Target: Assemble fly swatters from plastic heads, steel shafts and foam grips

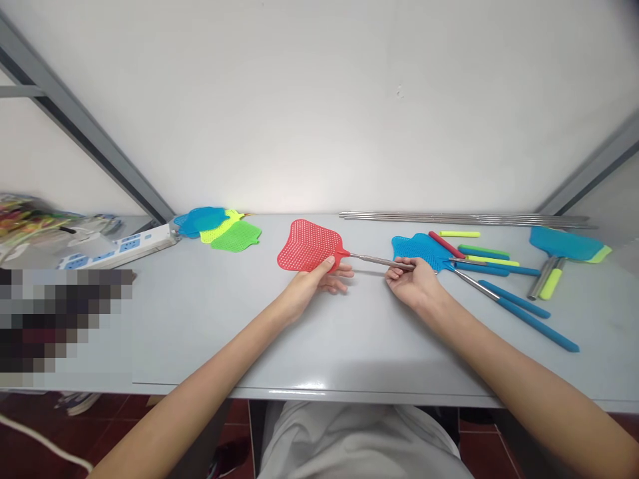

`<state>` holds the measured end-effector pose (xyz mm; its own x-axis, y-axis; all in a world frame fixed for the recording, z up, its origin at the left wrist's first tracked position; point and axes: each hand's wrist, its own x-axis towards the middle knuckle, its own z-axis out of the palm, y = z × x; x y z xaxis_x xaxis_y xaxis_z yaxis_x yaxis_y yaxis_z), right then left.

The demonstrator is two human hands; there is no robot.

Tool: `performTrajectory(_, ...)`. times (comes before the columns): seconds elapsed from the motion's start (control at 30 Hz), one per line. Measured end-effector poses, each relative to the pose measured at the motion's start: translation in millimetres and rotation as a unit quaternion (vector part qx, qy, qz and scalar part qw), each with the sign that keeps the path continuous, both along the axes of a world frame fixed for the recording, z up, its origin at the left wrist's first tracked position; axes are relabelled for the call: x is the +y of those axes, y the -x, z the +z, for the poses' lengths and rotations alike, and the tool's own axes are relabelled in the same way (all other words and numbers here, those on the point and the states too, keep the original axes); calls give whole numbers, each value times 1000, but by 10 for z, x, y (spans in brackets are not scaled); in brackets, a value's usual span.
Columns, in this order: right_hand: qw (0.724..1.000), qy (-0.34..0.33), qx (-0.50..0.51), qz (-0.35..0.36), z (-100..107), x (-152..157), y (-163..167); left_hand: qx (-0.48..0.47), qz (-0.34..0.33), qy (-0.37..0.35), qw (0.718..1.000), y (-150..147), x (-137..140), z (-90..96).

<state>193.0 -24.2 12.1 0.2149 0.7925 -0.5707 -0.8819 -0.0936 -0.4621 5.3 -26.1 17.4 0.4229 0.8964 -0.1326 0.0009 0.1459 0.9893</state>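
A red fly swatter (pixel 312 245) with a perforated head and a thin metal rod is held above the table between both hands. My left hand (pixel 324 274) pinches the lower edge of its head, thumb on top, the other fingers partly spread underneath. Around the rod, the fingers of my right hand (pixel 412 279) are closed; the rod's far end is hidden there. Just behind my right hand lies a blue fly swatter (pixel 419 249) with a metal rod and a long blue handle (pixel 539 324). Loose sleeves lie near it, including a red one (pixel 446 244) and a green one (pixel 484 252).
Blue, yellow and green swatter heads (pixel 236 237) lie at the back left, beside a white power strip (pixel 134 245). Long metal rods (pixel 449 218) run along the wall. Blue swatter heads (pixel 566 245) are stacked at the right. The table's front edge (pixel 319 394) is close to my body.
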Motion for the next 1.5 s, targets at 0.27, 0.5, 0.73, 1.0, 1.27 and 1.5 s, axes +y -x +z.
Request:
performTrajectory(0.27, 999, -21, -16, -20, 92, -5, -42, -121, 58, 42, 990, 54, 24, 147)
performTrajectory(0.5, 998, -34, -24, -45, 139, 26, -123, -161, -13, 131, 978, 285, 94, 342)
performTrajectory(0.73, 995, -43, -36, -86, 152, 55, -164, -105, -23, 234, 966, 228, 74, 227)
performTrajectory(1.0, 988, -126, 65, -64, 185, 37, -161, -170, 71, 261, 948, 182, 101, 204)
performTrajectory(1.27, 988, -121, 43, -82, 189, -7, -166, -184, 188, 223, 939, 96, 78, 146)
performTrajectory(1.5, 982, -136, 52, -120, 235, 10, -226, -189, 189, 163, 950, 45, 17, 182)
